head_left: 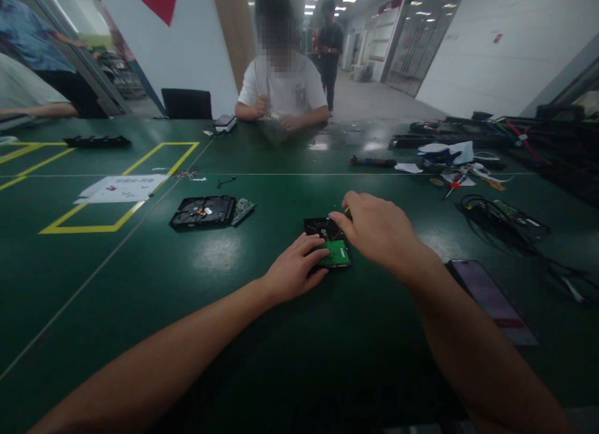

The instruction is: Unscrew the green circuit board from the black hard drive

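A hard drive (337, 253) lies on the green table in front of me, its green circuit board facing up beside a black section of the casing. My left hand (299, 262) grips it from the left, fingers across its top and thumb near its close edge. Over the far right corner of the drive, my right hand (377, 228) is closed on a thin yellow tool (347, 209). Only a bit of that tool shows; the fist hides the rest.
Another hard drive (203, 211) lies to the left, with a loose circuit board (243, 211) against it. A phone (491, 297) is beside my right forearm. Cables (500, 219) and a red screwdriver (453, 186) lie at right. Across the table sits a person (283, 88) in white.
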Tool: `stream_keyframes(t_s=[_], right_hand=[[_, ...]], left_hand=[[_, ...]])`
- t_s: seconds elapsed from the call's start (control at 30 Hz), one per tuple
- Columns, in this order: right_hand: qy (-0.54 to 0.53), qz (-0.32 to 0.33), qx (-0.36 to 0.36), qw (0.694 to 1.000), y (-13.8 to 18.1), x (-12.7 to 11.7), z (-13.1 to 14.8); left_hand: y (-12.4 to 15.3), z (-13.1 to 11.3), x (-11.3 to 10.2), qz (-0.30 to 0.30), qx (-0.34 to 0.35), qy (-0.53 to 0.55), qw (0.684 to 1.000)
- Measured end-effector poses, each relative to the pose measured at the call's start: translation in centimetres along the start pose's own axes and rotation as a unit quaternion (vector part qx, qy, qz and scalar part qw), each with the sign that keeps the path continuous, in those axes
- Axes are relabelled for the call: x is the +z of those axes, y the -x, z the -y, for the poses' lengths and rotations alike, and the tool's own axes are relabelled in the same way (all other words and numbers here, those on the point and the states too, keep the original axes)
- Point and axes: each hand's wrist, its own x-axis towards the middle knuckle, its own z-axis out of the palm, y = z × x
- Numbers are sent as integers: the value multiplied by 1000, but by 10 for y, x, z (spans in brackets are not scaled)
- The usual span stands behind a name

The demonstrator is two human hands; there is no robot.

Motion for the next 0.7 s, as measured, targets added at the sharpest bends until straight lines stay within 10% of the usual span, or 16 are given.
stream_keyframes(t_s=[0.17, 0.7], right_hand=[[-73, 13, -110, 991, -3, 3, -5], [-35, 6, -62, 997, -5, 2, -5]], left_hand=[[-1, -1, 0, 0, -1, 1, 1000], [-1, 0, 0, 4, 3, -6, 1000]])
